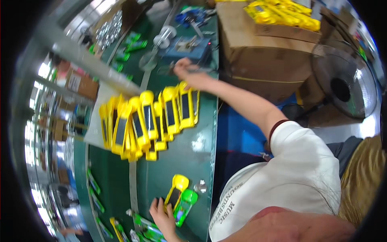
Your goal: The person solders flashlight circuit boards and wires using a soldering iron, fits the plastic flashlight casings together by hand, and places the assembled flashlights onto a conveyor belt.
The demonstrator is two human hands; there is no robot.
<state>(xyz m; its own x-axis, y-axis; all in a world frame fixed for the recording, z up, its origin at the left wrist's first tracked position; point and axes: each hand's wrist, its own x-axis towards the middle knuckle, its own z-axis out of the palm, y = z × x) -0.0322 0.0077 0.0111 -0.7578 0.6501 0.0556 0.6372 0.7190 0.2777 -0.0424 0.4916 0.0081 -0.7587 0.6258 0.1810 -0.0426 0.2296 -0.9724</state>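
Yellow piece (175,192) w/ dark panel lies on near part of green bench (181,157), rounded head toward far end, green piece (184,208) right beside it, to the right. L hand (163,219) half-curled, fingertips at its near end; can't tell if gripped. R hand (187,72) well apart, out far near blue box (189,51), fingers bent in; blurry, can't tell what, if anything, it has. Btwn hands, to left: overlapping yellow heap (149,117). Small shiny item (200,186) just right of yellow piece's head.
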